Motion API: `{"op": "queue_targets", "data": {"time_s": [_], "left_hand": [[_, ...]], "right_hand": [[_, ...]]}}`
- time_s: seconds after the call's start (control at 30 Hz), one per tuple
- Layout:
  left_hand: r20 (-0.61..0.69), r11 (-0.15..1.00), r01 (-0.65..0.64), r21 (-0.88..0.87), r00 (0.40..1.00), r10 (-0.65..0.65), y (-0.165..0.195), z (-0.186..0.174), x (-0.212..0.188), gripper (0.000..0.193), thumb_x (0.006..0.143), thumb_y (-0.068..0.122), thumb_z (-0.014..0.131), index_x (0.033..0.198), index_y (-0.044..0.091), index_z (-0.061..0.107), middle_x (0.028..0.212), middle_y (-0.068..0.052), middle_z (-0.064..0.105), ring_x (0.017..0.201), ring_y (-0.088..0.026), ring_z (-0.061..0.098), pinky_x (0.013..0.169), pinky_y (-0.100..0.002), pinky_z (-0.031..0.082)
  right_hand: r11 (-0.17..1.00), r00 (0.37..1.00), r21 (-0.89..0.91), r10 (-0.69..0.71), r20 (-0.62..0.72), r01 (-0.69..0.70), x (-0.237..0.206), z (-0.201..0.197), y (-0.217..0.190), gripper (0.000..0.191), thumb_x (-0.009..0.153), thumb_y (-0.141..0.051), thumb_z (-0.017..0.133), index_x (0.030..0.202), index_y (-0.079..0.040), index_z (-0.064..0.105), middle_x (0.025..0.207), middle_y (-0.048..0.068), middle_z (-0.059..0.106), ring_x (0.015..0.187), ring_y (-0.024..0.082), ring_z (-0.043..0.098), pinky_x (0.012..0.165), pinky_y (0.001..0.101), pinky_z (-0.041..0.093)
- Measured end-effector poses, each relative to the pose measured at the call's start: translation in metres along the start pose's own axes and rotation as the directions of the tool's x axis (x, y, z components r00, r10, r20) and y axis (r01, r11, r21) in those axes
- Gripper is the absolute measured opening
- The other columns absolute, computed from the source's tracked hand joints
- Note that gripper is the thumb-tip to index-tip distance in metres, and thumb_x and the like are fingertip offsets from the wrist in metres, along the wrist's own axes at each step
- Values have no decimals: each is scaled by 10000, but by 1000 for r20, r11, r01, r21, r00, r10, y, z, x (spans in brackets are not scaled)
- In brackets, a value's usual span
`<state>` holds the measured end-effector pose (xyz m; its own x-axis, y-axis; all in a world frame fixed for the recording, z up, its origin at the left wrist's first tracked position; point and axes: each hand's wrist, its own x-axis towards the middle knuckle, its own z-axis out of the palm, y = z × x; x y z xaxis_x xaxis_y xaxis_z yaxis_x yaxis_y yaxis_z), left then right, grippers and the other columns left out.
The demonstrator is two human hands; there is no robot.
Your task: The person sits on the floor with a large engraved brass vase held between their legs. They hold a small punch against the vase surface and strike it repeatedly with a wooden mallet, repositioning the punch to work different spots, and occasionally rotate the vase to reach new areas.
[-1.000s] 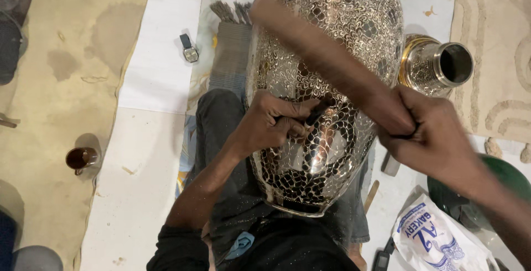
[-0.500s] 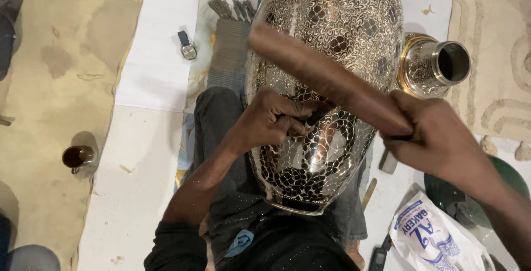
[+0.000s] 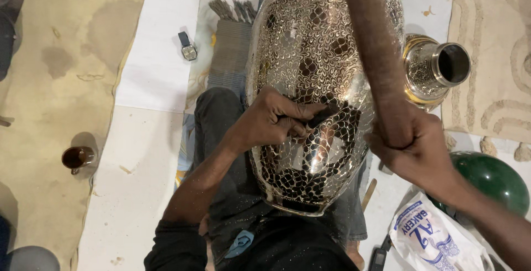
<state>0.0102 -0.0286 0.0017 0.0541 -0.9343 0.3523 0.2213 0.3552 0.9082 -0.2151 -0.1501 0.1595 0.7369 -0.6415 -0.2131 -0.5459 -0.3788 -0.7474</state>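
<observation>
Engraved brass vase [image 3: 310, 66] lies across the person's lap, the left hand [image 3: 274, 119] still pinching a small dark tool [image 3: 319, 118] against its patterned belly, while the right hand [image 3: 412, 146], clenched on a wooden stick [image 3: 373, 44], has swung it more upright over the vase since a moment ago.

Head camera, looking straight down

It sits close above the lap and the engraved metal vase [image 3: 315, 99]; the floor [image 3: 149, 72] beyond seems somewhat farther off.
</observation>
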Motion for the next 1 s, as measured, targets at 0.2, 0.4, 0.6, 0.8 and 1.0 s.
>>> {"op": "queue_targets", "data": {"time_s": [0.2,0.4,0.6,0.8,1.0], "left_hand": [[11,995,50,86,999,-51,1,1,1,506,829,-194,459,1214,-8,728,1038,-182,792,782,-225,825,770,-294,731],[45,997,-41,62,998,38,0,-3,4,429,756,-210,538,1077,-15,745,1154,-216,746,796,-204,807,746,-301,704],[16,997,32,71,999,-33,3,-1,1,414,773,-206,571,1101,-20,741,1133,-200,749,854,-213,807,769,-284,706],[51,987,13,160,998,-21,1,-4,3,529,738,-207,480,1166,-24,731,1100,-206,764,856,-215,820,781,-297,728],[47,983,67,169,996,-76,2,-3,0,565,762,-220,422,1200,-19,717,1162,-202,751,882,-222,827,743,-289,678]], "right_hand": [[992,998,-109,-65,16,67,-6,-15,25,219,795,-49,755,822,-28,539,607,70,542,515,151,539,505,319,433],[944,998,-330,-13,-63,-9,-8,-18,47,243,694,-31,776,887,13,635,609,111,642,469,207,612,420,354,460],[909,1000,-416,-17,-12,11,-12,-17,55,292,669,8,725,940,-6,618,711,89,645,610,169,656,504,304,515],[791,998,-612,37,42,-4,-13,-20,32,351,626,-36,783,946,-1,643,618,130,646,540,222,637,561,379,488],[907,997,-420,1,72,29,-6,-7,8,255,663,-70,690,907,-17,639,582,91,695,534,179,709,526,357,528]]}}
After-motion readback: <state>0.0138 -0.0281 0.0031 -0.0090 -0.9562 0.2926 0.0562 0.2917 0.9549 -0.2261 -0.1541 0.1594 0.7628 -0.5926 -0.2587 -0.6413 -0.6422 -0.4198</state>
